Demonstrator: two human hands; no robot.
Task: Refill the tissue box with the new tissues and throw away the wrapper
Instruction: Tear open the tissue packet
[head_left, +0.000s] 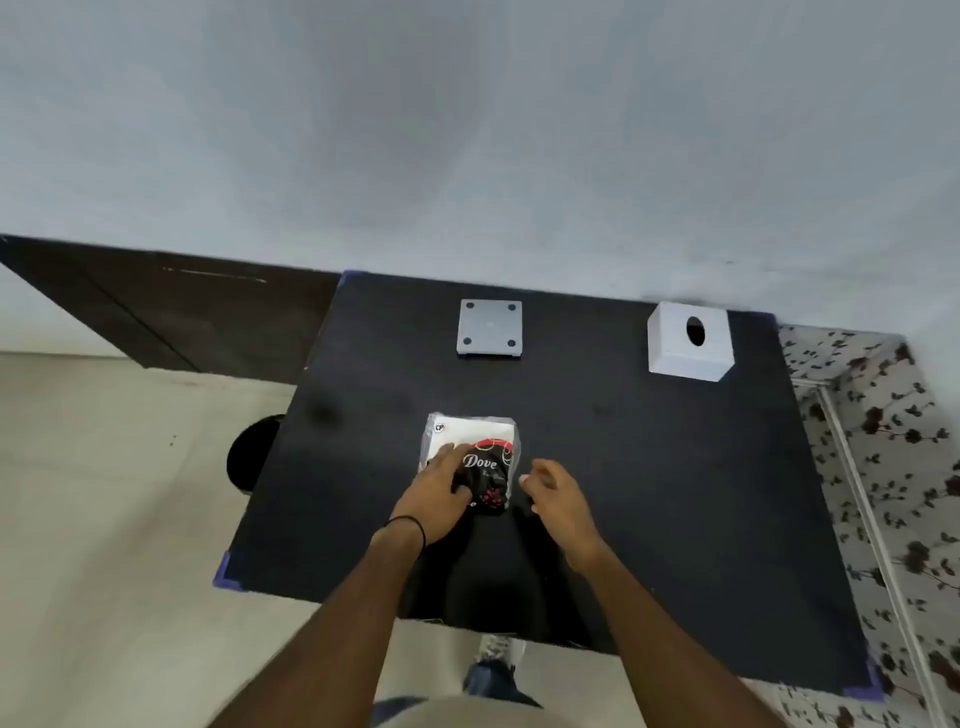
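pack of tissues (480, 439) in a clear wrapper, flat on the black table (675, 493), near its front middle. on the wrapper: "dove" in white script over a black and red print, plus a small round "cp" mark at the far left corner (smaller lines under the name too blurred to read). left hand (434, 493) laid on the pack's left and near part, fingers spread and fairly straight across the print, thin black band (410, 525) at the wrist. right hand (558, 496) just beside the pack's right edge, fingers loosely curled, holding nothing; hard to tell whether touching the wrapper. hands apart, pack between them. white tissue box (688, 345) with a dark oval slot on top, at the far right of the table, well apart from the pack. grey square plate (490, 328) with four dark dots, at the far middle. purple tape (228, 574) on the table corners. black round stool (252, 452) left of the table.
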